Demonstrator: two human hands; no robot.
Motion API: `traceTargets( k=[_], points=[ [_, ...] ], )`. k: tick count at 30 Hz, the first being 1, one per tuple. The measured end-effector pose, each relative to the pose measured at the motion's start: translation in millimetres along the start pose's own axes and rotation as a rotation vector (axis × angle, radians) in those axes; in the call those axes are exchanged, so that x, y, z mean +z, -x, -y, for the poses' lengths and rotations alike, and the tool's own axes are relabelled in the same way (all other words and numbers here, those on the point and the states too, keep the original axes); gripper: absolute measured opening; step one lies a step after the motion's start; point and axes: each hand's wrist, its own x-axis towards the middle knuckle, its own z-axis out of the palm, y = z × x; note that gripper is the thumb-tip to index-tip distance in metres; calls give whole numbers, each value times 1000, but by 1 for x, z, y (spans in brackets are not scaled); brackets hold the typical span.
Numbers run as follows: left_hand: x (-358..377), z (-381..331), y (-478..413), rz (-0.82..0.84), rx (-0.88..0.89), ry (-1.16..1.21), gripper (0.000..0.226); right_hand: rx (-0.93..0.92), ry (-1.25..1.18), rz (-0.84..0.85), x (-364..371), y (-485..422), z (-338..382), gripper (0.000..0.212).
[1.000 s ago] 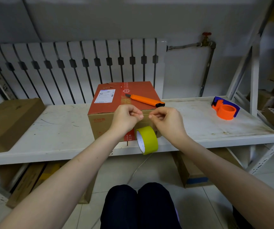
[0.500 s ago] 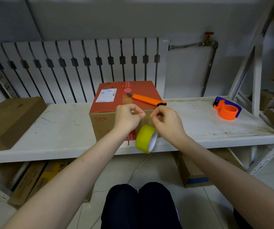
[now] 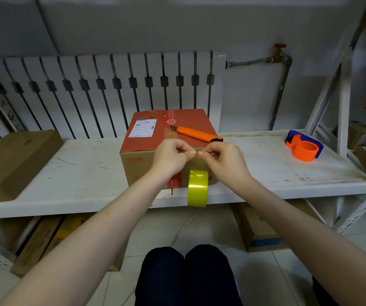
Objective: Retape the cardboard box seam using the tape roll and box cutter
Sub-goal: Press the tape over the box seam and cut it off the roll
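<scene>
A cardboard box (image 3: pixel 144 138) with a red top and a white shipping label stands on the white shelf (image 3: pixel 84 177). An orange box cutter (image 3: pixel 196 134) lies across the box's top right. A yellow tape roll (image 3: pixel 198 188) hangs edge-on in front of the box, below my hands. My left hand (image 3: pixel 171 157) and my right hand (image 3: pixel 221 161) are pinched together at the box's front top edge, fingertips nearly touching, holding the tape's pulled end. The strip itself is too thin to make out.
An orange and blue tape dispenser (image 3: pixel 303 146) sits on the shelf at the right. A flat brown box (image 3: pixel 11 162) lies at the left. More boxes (image 3: pixel 259 230) stand under the shelf. A radiator (image 3: pixel 111 91) and pipe are behind. My knees (image 3: pixel 186 274) are below.
My hands have drawn closer together at the box's front edge. The hanging tape roll has twisted, from showing its open face to showing its yellow edge.
</scene>
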Motion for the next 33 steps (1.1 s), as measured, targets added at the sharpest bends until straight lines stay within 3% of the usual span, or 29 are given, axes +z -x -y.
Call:
traceTargets(
  k=[3, 6, 10, 15, 18, 21, 26, 33],
  points=[
    [2, -1, 2, 8, -19, -8, 10, 11, 62, -42, -1, 2, -2, 15],
    [3, 1, 3, 6, -101, 129, 11, 14, 45, -37, -2, 1, -3, 13],
    [1, 11, 1, -44, -328, 313, 26, 36, -45, 12, -3, -4, -2, 9],
    [15, 22, 8, 233, -527, 148, 79, 26, -111, 40, -1, -9, 0, 10],
    [27, 22, 11, 371, -527, 244, 92, 12, -172, 21, -3, -10, 4, 10],
    [36, 21, 10, 353, -548, 559, 84, 27, -199, 13, -9, -13, 4, 10],
    [37, 16, 11, 422, -308, 456, 28, 117, -261, -66, -21, -22, -3, 14],
    [32, 6, 4, 472, -98, 425, 29, 240, -292, -113, -35, -24, -17, 27]
  ],
)
